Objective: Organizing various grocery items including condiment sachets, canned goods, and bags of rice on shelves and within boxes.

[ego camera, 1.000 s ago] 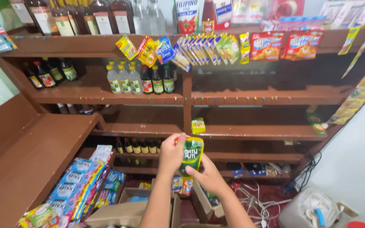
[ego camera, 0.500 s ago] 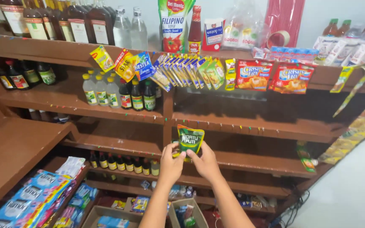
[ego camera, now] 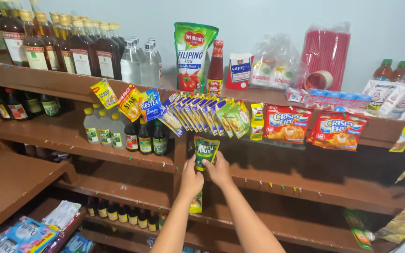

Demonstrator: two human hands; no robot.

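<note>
Both my hands hold one small green and yellow pouch (ego camera: pixel 205 152) upright in front of the middle brown shelf (ego camera: pixel 277 183). My left hand (ego camera: pixel 191 177) grips its lower left side and my right hand (ego camera: pixel 220 169) grips its lower right side. The pouch is just below a row of hanging sachets (ego camera: pixel 202 115) pinned to the upper shelf's edge. Another small green pouch (ego camera: pixel 195 203) stands on the shelf below my wrists.
Dark bottles (ego camera: pixel 62 47) and clear bottles (ego camera: pixel 139 61) line the top shelf, with a tall sauce pouch (ego camera: pixel 193 56), a red bottle (ego camera: pixel 216 63) and red straws (ego camera: pixel 324 58). Small bottles (ego camera: pixel 127 133) stand left of the shelf's upright. Orange packets (ego camera: pixel 315 126) hang at right. Stacked packs (ego camera: pixel 22 236) lie lower left.
The pouch has risen in both hands from the lower shelf level to the middle shelf, and the view has tilted upward and closer to the shelves.
</note>
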